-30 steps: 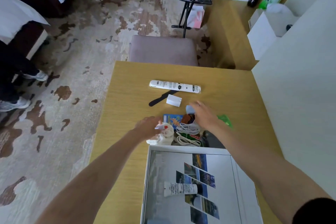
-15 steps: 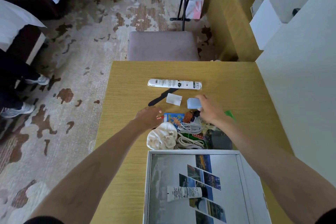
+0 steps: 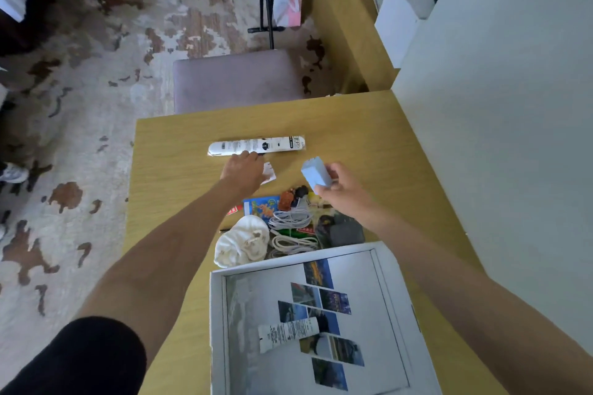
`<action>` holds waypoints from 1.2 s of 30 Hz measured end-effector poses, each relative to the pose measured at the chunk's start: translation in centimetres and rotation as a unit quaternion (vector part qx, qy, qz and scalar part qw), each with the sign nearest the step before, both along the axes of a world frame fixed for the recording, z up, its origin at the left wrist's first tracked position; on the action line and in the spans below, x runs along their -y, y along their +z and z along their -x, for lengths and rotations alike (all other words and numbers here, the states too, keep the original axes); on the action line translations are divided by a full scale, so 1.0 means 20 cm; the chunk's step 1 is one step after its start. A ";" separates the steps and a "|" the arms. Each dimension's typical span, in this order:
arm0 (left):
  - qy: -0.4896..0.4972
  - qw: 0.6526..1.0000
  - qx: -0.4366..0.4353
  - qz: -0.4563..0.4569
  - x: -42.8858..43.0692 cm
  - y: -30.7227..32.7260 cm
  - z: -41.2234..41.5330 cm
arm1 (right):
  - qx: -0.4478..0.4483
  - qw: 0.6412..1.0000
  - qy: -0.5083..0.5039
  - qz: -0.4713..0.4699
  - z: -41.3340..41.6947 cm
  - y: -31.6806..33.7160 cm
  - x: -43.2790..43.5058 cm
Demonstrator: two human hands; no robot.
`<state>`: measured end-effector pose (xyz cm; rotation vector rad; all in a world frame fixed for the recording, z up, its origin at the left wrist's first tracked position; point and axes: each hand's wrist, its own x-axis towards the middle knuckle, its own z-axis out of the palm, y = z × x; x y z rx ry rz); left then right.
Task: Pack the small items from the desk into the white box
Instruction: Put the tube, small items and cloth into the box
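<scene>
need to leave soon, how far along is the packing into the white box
Early. Done: one white tube lies in the white box. In hand: the right hand holds a pale blue block above the desk, and the left hand reaches to the long white packet. Left on the desk: a cloth bundle, cables, a blue card and a dark pouch.

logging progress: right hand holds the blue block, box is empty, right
No: the box is not empty; a tube lies in it, per the head view. The right hand does hold the blue block.
</scene>
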<state>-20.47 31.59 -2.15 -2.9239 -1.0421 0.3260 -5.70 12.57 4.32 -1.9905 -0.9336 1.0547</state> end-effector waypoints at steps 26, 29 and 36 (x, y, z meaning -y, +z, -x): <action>0.378 0.598 0.539 0.457 1.64 0.47 0.87 | -0.046 0.923 0.371 0.092 0.50 0.10 0.92; 0.334 0.642 0.510 0.465 1.61 0.49 0.96 | 0.040 0.895 0.429 0.113 0.59 0.02 0.92; 0.288 0.700 0.448 0.476 1.51 0.48 1.04 | 0.139 0.871 0.457 0.119 0.72 -0.08 0.92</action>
